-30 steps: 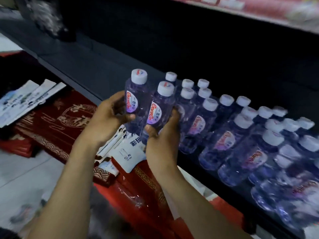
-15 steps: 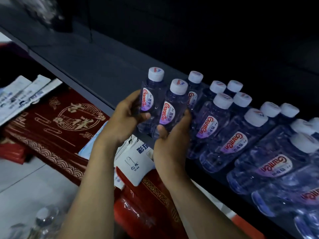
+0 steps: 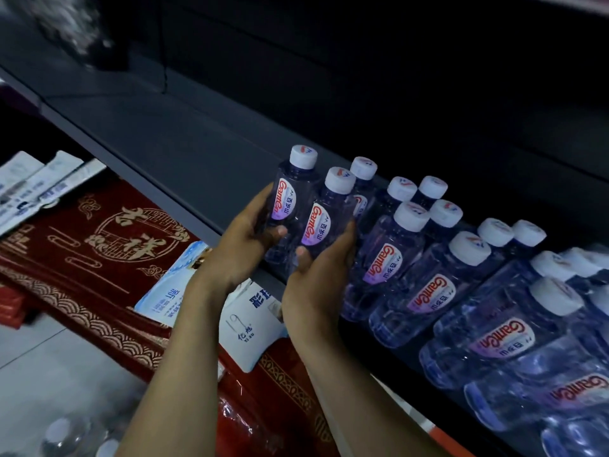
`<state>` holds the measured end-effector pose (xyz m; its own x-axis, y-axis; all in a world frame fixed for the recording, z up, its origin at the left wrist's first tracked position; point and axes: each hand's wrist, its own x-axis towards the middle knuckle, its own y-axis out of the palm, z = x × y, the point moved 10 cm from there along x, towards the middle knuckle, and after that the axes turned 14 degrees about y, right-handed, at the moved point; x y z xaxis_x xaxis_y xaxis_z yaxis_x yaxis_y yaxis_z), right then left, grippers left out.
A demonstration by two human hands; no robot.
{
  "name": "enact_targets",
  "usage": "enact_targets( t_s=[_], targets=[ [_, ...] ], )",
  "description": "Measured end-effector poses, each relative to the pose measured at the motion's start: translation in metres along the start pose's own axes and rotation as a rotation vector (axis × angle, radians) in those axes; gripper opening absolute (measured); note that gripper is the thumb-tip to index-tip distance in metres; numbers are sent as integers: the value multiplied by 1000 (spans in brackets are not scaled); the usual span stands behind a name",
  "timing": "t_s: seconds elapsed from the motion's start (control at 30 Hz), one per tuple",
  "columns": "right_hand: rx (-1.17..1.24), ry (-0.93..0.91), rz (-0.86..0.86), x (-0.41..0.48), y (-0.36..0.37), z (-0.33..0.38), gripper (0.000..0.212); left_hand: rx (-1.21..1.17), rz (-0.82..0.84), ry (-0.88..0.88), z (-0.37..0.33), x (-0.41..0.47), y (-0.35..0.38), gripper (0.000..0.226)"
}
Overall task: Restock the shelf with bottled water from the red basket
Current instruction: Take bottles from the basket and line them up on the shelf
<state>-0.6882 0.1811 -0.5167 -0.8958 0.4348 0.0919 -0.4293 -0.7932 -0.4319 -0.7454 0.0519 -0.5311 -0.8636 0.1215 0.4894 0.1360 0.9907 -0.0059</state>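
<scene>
Your left grip (image 3: 244, 249) wraps one Ganten bottle (image 3: 291, 206), your right grip (image 3: 318, 282) a second bottle (image 3: 324, 222), at the shelf's (image 3: 171, 143) front edge; stocked bottles (image 3: 428, 285) crowd just beside the right grip.

A dark grey shelf board (image 3: 158, 127) runs diagonally from upper left to lower right, its surface dull and its front edge a lighter grey strip. Behind it the back panel (image 3: 362, 77) is nearly black in the dim light. A blurred grey object (image 3: 66, 24) sits at the far left end. Below the board lie red gift boxes (image 3: 99, 239) with gold patterns, white packets (image 3: 36, 183) and white-and-blue cartons (image 3: 245, 328). A pale floor (image 3: 49, 374) shows at lower left.
</scene>
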Motion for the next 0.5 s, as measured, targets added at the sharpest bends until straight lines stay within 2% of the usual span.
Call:
enact_targets(
  t_s=[0.17, 0.27, 0.5],
  targets=[
    [-40, 0, -1, -3, 0, 0, 87, -51, 135, -33, 0, -13, 12, 100],
    [-71, 32, 57, -15, 6, -11, 84, -40, 141, -48, 4, -21, 13, 111],
    [-100, 99, 165, -34, 14, -42, 72, 63, 118, -41, 11, -18, 12, 113]
  ],
)
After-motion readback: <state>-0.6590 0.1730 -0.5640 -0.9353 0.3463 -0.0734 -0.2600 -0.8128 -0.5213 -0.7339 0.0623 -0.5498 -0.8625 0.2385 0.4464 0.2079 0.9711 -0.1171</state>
